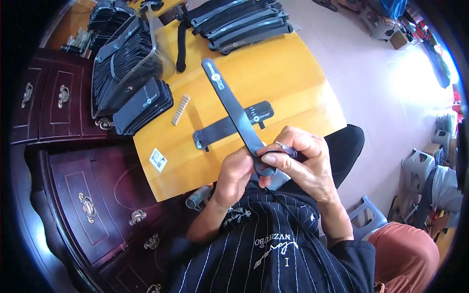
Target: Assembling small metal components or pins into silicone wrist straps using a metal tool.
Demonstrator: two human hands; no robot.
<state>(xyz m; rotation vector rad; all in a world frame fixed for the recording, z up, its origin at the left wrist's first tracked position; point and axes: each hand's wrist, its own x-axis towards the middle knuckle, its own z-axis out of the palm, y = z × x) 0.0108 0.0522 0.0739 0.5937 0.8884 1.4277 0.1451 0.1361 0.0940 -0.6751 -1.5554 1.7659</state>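
Observation:
My left hand [233, 177] is closed on the lower end of a long, flat, dark grey strap [238, 117] with a white print near its tip. The strap slants up and away over the yellow table. At its lower end, my right hand [308, 158] is closed, thumb and forefinger pinching a thin black piece at the strap's edge. A small pointed tool [286, 148] with a metal tip sits in the right fingers; its exact kind is unclear. Beyond the hands, a short stack of similar straps [220, 131] lies across the table.
A clear plastic bin [157, 49] full of dark straps stands at the far left, with a smaller stack [144, 108] before it. More bundled straps [239, 27] lie at the table's far edge. A beige ridged strip [181, 110] rests on the yellow table [288, 78]. Dark wooden drawers [83, 195] stand left.

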